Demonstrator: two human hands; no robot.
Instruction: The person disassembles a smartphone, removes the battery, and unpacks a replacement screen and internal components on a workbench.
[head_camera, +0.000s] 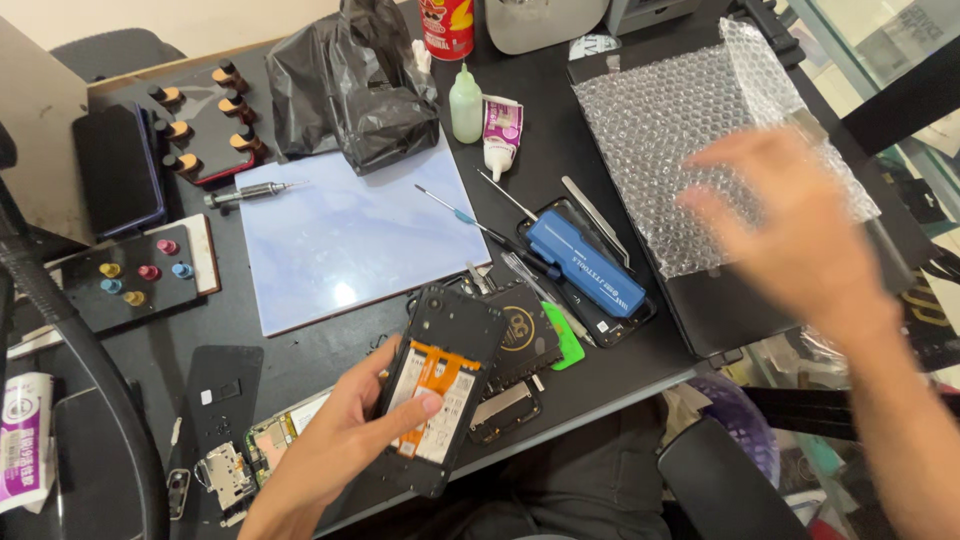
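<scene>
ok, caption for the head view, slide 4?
Left hand holds an opened phone over the black bench; blurred right hand hovers above bubble wrap.

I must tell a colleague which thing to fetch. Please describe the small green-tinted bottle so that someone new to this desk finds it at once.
Start at the pale blue mat in the middle of the black desk and go to its far right corner. There the bottle stands upright, between the crumpled black plastic bag and a white and pink tube that lies flat. It alone is translucent green with a pointed nozzle.
</scene>
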